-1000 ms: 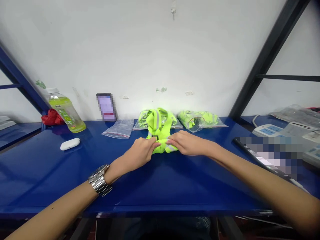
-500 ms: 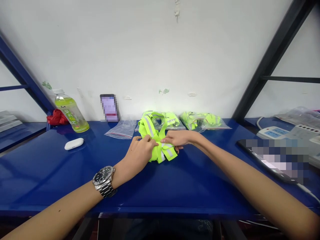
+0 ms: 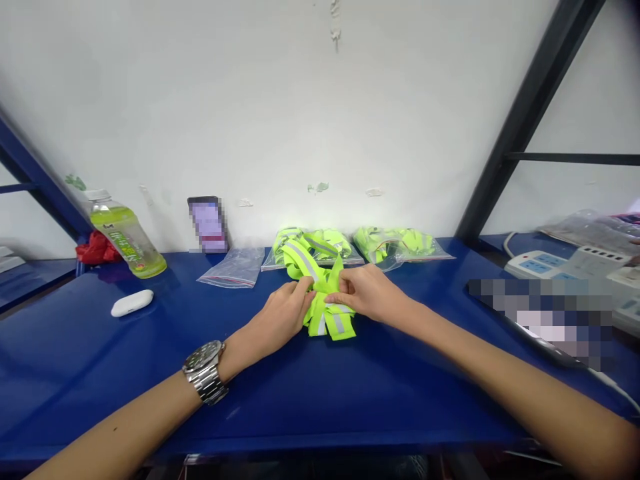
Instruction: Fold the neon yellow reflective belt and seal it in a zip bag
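A bundle of neon yellow straps with silver reflective stripes (image 3: pixel 320 283) lies at the middle of the blue table (image 3: pixel 240 413). My left hand (image 3: pixel 285 308) pinches its left side between thumb and fingers. On the right side of the same bundle, my right hand (image 3: pixel 366 292) has its fingers curled and its thumb pressed on a strap. Just behind are two clear bags of neon straps, one (image 3: pixel 336 243) partly covered by the bundle and the other (image 3: pixel 397 243) to the right. A flat clear zip bag (image 3: pixel 234 267) lies to the left.
At the left stand a green drink bottle (image 3: pixel 129 233) and a red crumpled item (image 3: pixel 99 248), with a white case (image 3: pixel 132 303) in front. A phone (image 3: pixel 209 225) leans on the wall. To the right are another phone (image 3: pixel 530 327) and power strips (image 3: pixel 537 265).
My right hand has curled its fingers and turned over the bundle's right side. The bundle's upper loop has dropped and leans left. The camera view has shifted slightly.
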